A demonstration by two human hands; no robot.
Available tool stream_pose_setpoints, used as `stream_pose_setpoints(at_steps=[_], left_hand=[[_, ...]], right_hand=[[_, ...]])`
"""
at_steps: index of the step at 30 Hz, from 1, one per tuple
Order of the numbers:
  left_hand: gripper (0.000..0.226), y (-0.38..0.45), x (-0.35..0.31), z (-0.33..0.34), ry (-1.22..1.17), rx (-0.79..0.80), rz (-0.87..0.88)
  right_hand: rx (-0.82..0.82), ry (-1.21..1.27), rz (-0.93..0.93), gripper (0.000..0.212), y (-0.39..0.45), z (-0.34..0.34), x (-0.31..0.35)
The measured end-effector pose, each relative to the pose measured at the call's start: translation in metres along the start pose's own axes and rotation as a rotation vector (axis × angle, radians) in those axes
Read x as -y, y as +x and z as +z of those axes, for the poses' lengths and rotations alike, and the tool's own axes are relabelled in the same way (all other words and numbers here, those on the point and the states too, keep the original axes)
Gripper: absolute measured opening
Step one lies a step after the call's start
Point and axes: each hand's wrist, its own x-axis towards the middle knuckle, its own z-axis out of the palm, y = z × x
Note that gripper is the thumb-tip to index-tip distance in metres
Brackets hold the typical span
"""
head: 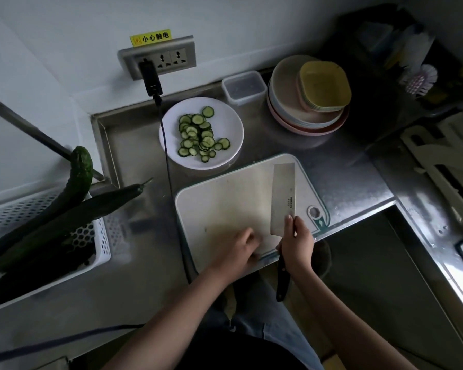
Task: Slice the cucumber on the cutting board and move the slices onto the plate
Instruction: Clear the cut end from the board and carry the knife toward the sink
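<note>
The right hand [297,243] gripped the cleaver [283,198] flat on the cutting board [225,204] at lower centre; the left hand [241,247], fingers curled, held nothing visible, the slices [198,133] already plated.

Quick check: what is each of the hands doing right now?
Left hand: fingers curled, resting on the cutting board; holds nothing visible.
Right hand: grips the cleaver.
</note>
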Motion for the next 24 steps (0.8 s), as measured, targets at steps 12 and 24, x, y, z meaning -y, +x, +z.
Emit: stream_pose_setpoints(at_steps=[12, 24], left_hand=[[0.026, 0.051, 0.010, -0.029, -0.250, -0.212, -0.213], [0.035, -0.045, 0.065, -0.043, -0.045, -0.547, -0.722]], right_hand=[[-0.004, -0.012, -0.103, 0.036, -0.021, 0.006, -0.010], [0.547, -0.294, -0.247, 0.028, -0.068, 0.068, 0.002]])
